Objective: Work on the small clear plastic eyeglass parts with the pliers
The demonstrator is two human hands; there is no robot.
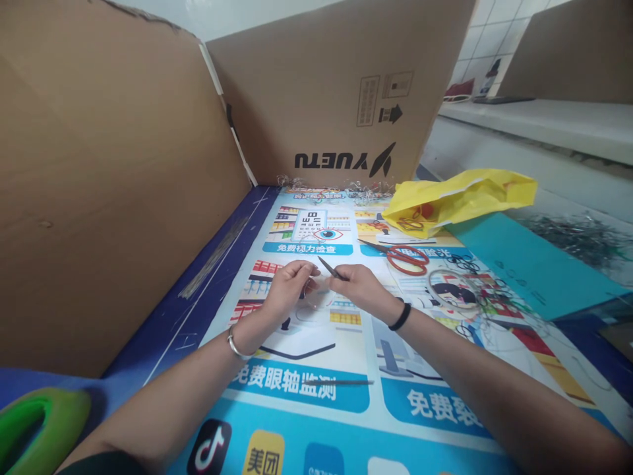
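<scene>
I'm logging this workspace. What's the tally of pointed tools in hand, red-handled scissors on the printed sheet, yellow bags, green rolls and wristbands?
Dark pointed tool in the right hand: 1
Red-handled scissors: 1
Yellow bag: 1
Green roll: 1
Wristbands, silver bangle and black band: 2
Total: 6

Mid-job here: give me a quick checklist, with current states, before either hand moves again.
1. Right hand gripping the pointed dark tool: ok.
2. Left hand pinching the thin loop: ok.
3. Tool tip touching the loop: cannot tell.
4. Red-handled scissors apart from both hands: ok.
5. Printed sheet free of loose wire: not ok; a wire tangle lies at right.
</scene>
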